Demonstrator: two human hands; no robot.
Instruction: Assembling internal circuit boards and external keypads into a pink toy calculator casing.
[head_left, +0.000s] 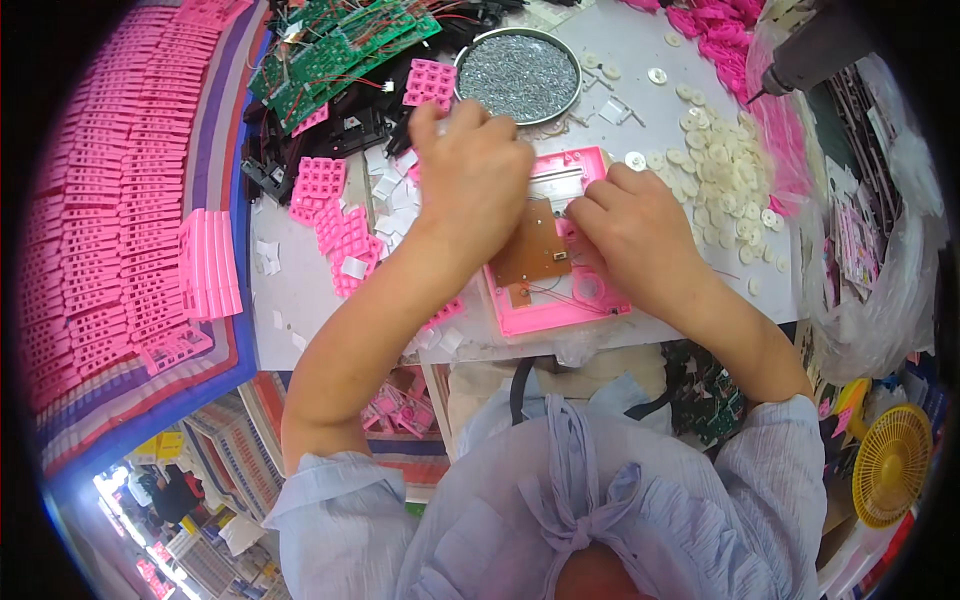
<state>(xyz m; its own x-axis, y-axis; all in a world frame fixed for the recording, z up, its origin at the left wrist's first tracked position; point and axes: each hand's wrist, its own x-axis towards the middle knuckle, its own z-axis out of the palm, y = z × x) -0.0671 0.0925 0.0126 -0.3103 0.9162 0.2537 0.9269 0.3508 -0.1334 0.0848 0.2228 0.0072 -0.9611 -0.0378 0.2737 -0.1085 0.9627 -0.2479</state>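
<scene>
A pink plastic casing (515, 319) lies face down on the white table in front of me, its inside showing. Within it are a brown circuit board (528, 255), thin wires and a round pink ring. My left hand (475, 170) is over the casing's upper left corner with curled fingers, just below a pink button pad (431, 84). Whatever those fingers pinch is hidden. On the casing's right side rests my right hand (637, 230), its fingers bent together beside the board's right edge. I cannot make out what is between them.
Above the casing stands a round dish (578, 95) of small screws. White plastic discs (722, 165) are heaped at right, under a dark powered screwdriver (815, 55). Green circuit boards (340, 60) lie at upper left, more pink button pads (345, 235) nearer. Stacked pink parts (90, 230) fill the far left.
</scene>
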